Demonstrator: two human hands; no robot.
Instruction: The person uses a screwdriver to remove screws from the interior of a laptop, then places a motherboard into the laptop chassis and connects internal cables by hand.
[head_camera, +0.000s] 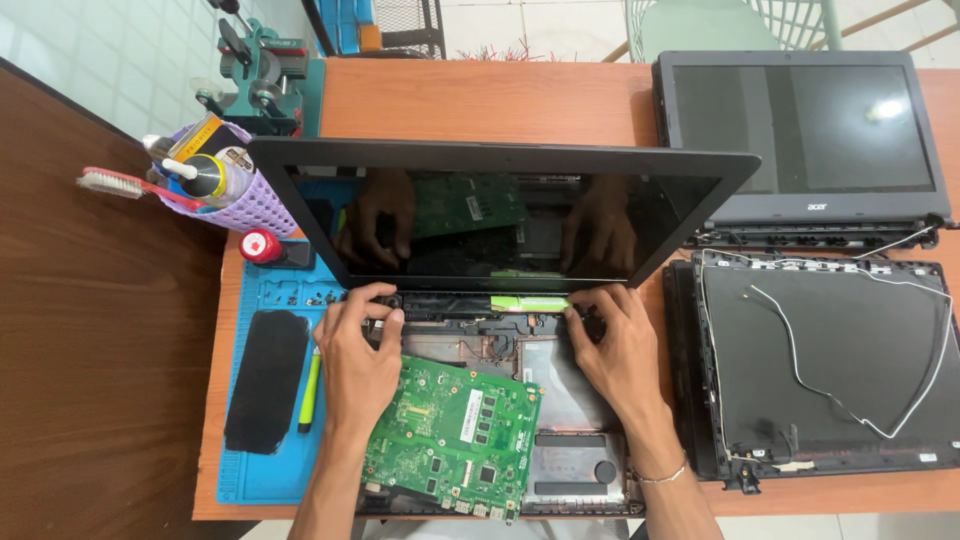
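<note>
On an orange counter beside white floor tiles, the opened laptop lies centred. Left hand and right hand rest fingers curled at its hinge edge, gripping nothing discernible. Left of the laptop: blue mat.

Single head-worn view, looking steeply down and forward from close above an orange table; opened laptop centred, both forearms entering from the bottom edge, tiled floor beyond.
</note>
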